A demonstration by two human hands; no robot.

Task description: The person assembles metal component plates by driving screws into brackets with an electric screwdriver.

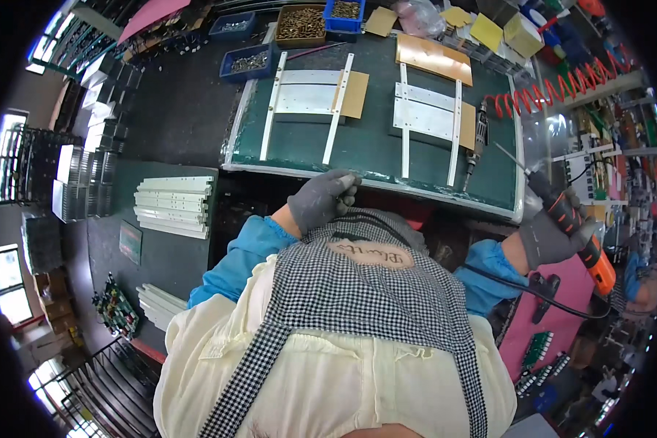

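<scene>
Across the workbench, a green mat (372,142) w/ a pale rim takes up most of the top. Two metal frame assemblies lie on it: the left frame assy (310,98) toward the mat's far-left corner, the right frame assy (431,117) toward its far-right part. Each is a flat plate crossed by two long white rails running roughly far-to-near, w/ a tan card tucked under one side. A copper-coloured sheet (434,58) sits at the mat's far edge. Past that edge: blue bins (248,62) and a brown tray of screws (301,23). A stack of white rails (174,206) rests on the dark side table to the left.

Right hand (555,237), grey glove, is clenched round an orange-and-black powered screwdriver (573,226), off the mat's near-right corner. Its long axis slants up-left, bit tip toward the right frame assy's near rail ends; the right hand is clearly the nearer one to that frame. A second driver (478,142) lies on the mat by the right edge, on a red coiled hose (555,91).

Left hand (323,198), gloved, sits at the mat's near edge, fingers curled in; whether they pinch a small part, can't tell.
</scene>
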